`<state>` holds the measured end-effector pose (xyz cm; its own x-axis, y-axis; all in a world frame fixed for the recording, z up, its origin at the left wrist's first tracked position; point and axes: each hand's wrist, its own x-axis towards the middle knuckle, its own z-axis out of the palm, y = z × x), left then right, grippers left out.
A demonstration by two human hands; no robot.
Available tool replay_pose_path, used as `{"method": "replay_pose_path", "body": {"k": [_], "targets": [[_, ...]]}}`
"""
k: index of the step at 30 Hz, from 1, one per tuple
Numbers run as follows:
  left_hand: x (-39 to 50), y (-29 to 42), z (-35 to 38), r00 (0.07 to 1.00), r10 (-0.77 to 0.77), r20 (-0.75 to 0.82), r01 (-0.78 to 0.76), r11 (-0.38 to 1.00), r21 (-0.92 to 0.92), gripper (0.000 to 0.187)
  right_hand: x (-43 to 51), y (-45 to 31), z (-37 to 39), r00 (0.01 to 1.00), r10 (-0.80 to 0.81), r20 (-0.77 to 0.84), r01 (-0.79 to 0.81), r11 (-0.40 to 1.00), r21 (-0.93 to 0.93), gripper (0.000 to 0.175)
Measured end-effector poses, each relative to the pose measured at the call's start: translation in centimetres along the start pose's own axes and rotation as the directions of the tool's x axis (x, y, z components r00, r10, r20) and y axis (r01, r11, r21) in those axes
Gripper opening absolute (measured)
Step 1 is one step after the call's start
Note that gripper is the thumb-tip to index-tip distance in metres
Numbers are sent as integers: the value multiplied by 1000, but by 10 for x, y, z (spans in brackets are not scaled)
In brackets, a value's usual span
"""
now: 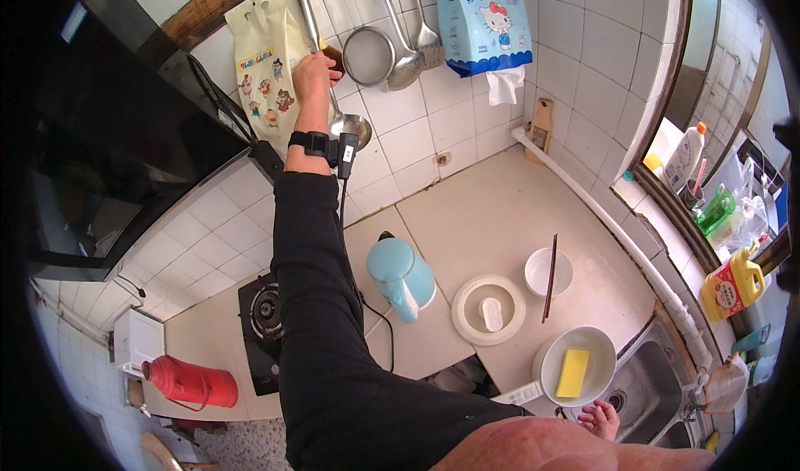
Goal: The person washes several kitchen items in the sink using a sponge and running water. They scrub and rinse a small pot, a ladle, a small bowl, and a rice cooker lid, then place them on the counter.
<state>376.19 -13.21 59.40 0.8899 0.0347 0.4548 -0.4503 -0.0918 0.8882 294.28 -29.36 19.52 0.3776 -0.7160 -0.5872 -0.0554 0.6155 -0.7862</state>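
My left hand (pixel 317 79) reaches up to the tiled wall, its fingers closed around the handle of a hanging metal ladle (pixel 355 131). Part of a brown object (pixel 337 62), its kind unclear, shows behind those fingers. A strainer (pixel 369 55) hangs just to the right. My right hand (pixel 600 419) is low in the view beside a white long-handled pot (pixel 545 361), fingers loosely bent and apart, with nothing visible in it. A yellow sponge (pixel 572 373) lies in the pot. Left of the pot is a round cream lid (pixel 462 312). Chopsticks (pixel 551 277) rest across a white bowl (pixel 537 265).
A blue electric kettle (pixel 390 262) with a cord stands below my left arm. A gas stove (pixel 259 340) and red thermos (pixel 194 381) are left. The steel sink (pixel 653 371) lies right, near a white pipe (pixel 581 193). A dark range hood (pixel 125 146) juts out upper left.
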Motion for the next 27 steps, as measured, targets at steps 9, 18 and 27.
{"method": "replay_pose_path", "body": {"k": [9,18,27], "targets": [[34,11,15,999,-39,25,40,999,-29,33,5,8,-9,998,-37,46,36,999,24,30],[52,26,11,987,-158,41,162,978,-134,27,-1,-4,3,1000,-9,15,9,1000,21,28],[50,19,18,981,-192,13,192,973,-130,24,-10,-10,22,999,-18,-39,17,1000,-26,25]]}}
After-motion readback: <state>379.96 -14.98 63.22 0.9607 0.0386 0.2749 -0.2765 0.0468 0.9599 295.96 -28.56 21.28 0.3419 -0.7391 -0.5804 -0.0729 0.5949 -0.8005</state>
